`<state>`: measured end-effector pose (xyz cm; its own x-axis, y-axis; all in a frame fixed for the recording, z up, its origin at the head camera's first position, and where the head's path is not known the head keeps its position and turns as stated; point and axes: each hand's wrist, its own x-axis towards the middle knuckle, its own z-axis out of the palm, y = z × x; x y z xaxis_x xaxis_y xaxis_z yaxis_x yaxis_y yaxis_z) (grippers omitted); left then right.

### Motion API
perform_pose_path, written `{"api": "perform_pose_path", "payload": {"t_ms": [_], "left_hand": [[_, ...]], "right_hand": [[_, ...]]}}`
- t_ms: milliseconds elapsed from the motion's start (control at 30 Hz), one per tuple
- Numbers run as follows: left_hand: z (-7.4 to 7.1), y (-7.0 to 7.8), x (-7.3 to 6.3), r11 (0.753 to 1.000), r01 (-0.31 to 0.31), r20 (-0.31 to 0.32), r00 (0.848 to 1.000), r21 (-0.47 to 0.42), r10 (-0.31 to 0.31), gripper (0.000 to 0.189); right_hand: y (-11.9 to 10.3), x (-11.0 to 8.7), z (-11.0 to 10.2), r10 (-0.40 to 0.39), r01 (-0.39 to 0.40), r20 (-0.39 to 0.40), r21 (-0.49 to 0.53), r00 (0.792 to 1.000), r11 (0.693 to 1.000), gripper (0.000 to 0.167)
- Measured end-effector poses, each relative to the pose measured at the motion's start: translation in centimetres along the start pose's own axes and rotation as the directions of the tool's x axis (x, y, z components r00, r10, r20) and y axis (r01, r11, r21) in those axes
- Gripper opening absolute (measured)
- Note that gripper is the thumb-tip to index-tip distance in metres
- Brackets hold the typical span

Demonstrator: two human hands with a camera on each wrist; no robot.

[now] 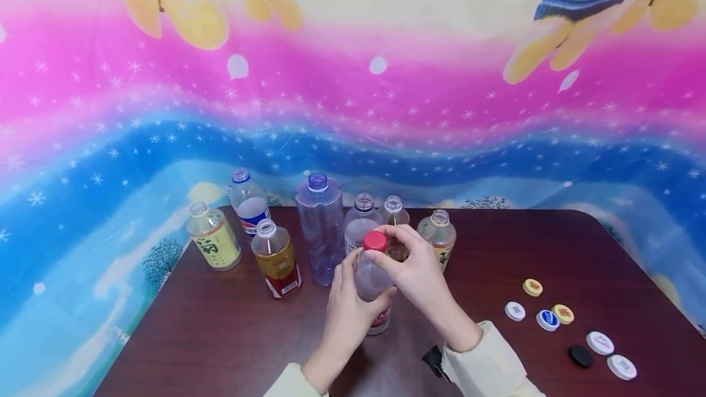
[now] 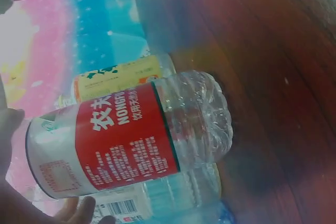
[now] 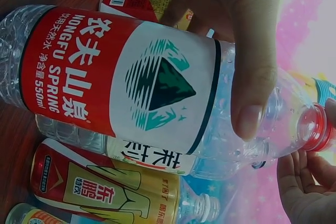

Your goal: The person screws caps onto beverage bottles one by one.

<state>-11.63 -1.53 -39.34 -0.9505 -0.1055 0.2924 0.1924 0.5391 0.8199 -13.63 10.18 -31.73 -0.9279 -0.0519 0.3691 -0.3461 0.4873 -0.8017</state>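
A clear plastic water bottle (image 1: pixel 371 280) with a red and white label (image 3: pixel 115 77) stands upright at the front middle of the table. My left hand (image 1: pixel 349 308) grips it round the body, the thumb across its near side. On the bottle's mouth sits a red cap (image 1: pixel 375 241), pinched between the thumb and fingers of my right hand (image 1: pixel 418 268). The left wrist view shows the bottle's ribbed base (image 2: pixel 199 116) and the lower label. Behind my right hand, a small uncapped bottle (image 1: pixel 393 204) is partly hidden.
Uncapped bottles stand behind and left: a tall purple one (image 1: pixel 320 219), a red-gold one (image 1: pixel 277 262), a blue-labelled one (image 1: pixel 250 204) and a yellow-labelled one (image 1: pixel 216 241). Several loose caps, including a black one (image 1: pixel 580 356), lie on the table (image 1: pixel 220 342) at right. A printed cloth (image 1: pixel 353 109) hangs behind.
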Motion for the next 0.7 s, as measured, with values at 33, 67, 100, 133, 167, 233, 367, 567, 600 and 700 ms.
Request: {"api": "perform_pose_path", "payload": {"t_ms": [33, 67, 100, 133, 167, 233, 367, 567, 600, 700], "left_hand": [[-0.06, 0.03, -0.04, 1.000, 0.010, -0.008, 1.000, 0.015, -0.009, 0.081], [-0.12, 0.06, -0.06, 0.999, 0.019, -0.011, 1.000, 0.027, -0.019, 0.081], [-0.14, 0.06, -0.07, 0.999, 0.025, -0.012, 1.000, 0.035, -0.024, 0.081], [-0.15, 0.05, -0.07, 0.999, 0.028, -0.012, 1.000, 0.044, -0.028, 0.081], [-0.15, 0.04, -0.06, 0.998, 0.030, -0.010, 1.000, 0.052, -0.030, 0.081], [-0.11, 0.03, -0.07, 0.997, 0.021, -0.009, 1.000, 0.071, -0.020, 0.081], [-0.07, 0.16, -0.03, 0.995, 0.012, -0.007, 1.000, 0.097, -0.011, 0.081], [-0.17, 0.24, 0.00, 0.995, 0.020, -0.001, 1.000, 0.101, -0.020, 0.081], [-0.20, 0.25, -0.02, 0.995, 0.023, 0.000, 1.000, 0.101, -0.023, 0.081], [-0.23, 0.26, -0.11, 0.995, 0.029, -0.002, 1.000, 0.100, -0.029, 0.081]], "right_hand": [[0.01, 0.00, 0.08, -0.002, 0.002, 0.001, 0.005, 1.000, 1.000, 0.033], [0.01, -0.02, 0.14, -0.003, 0.003, 0.001, 0.012, 1.000, 1.000, 0.033], [0.03, -0.04, 0.19, -0.003, 0.003, 0.001, 0.017, 1.000, 1.000, 0.033], [0.05, -0.09, 0.23, -0.004, 0.004, 0.000, 0.025, 1.000, 1.000, 0.034], [0.07, -0.14, 0.25, -0.003, 0.003, -0.001, 0.034, 1.000, 0.999, 0.034], [0.14, -0.23, 0.25, -0.002, 0.002, -0.006, 0.052, 1.000, 0.999, 0.035], [0.27, -0.32, 0.17, -0.008, 0.009, -0.016, 0.061, 1.000, 0.998, 0.037], [0.58, -0.45, 0.32, -0.030, 0.031, -0.025, 0.036, 0.999, 0.999, 0.040], [0.64, -0.49, 0.35, -0.033, 0.034, -0.023, 0.037, 0.999, 0.999, 0.040], [0.75, -0.57, 0.44, -0.045, 0.046, -0.014, 0.034, 0.999, 0.998, 0.040]]}}
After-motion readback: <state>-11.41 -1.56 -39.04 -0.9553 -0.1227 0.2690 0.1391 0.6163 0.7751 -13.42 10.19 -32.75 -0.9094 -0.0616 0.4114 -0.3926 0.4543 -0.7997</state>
